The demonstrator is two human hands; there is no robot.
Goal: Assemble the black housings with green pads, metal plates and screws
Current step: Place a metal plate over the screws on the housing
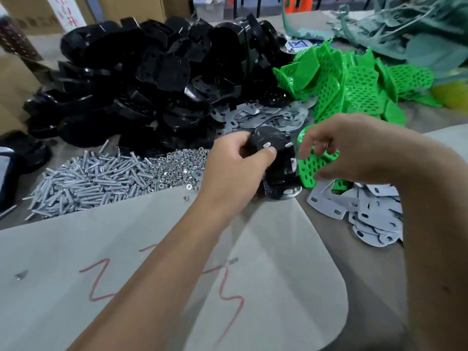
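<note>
My left hand (235,165) grips a black housing (276,158) above the table, thumb on its top; small metal tabs show on its side. Right beside it my right hand (339,145) holds a perforated green pad (310,171) with curled fingers, the pad's edge close to the housing. A big pile of black housings (141,77) fills the back left. Green pads (354,84) lie heaped at the back right. Metal plates (263,117) are spread between the two heaps, and more plates (367,211) lie under my right wrist. Screws (86,181) and nuts (177,165) lie in a heap to the left.
Grey sheets (126,249) with red scribbles cover the near table. Teal scrap material (405,29) is piled at the far right. Cardboard boxes (126,6) stand behind the housings. A dark object (15,160) sits at the left edge.
</note>
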